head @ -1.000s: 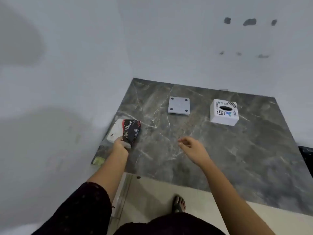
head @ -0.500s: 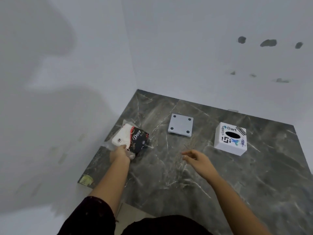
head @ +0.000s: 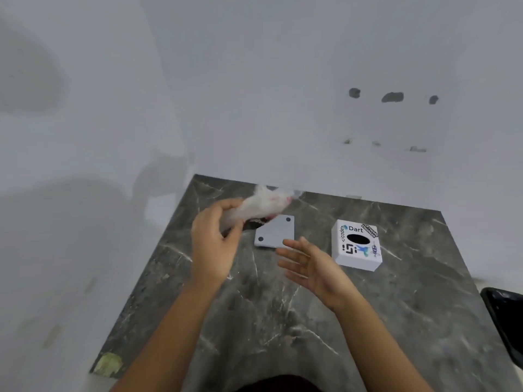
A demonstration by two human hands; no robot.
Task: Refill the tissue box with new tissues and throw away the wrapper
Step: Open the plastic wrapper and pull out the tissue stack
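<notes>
My left hand (head: 215,244) grips the tissue pack (head: 260,206) and holds it in the air above the dark marble table (head: 283,321); the pack is motion-blurred, white with a red and black wrapper. My right hand (head: 314,267) is open, palm turned toward the left hand, fingers spread, holding nothing. The white tissue box (head: 357,248), with stickers and a dark oval slot on top, stands upright on the table to the right. Its grey square base plate (head: 276,232) lies flat beside it, partly under the pack.
White walls meet in a corner behind the table. A black object (head: 506,326) shows at the right edge, beyond the table. A yellowish scrap (head: 109,363) sticks to the table's near left corner.
My left hand has lifted the tissue pack off the table's left side and carried it up and right. My right hand has turned palm-in toward it. The view has moved closer.
</notes>
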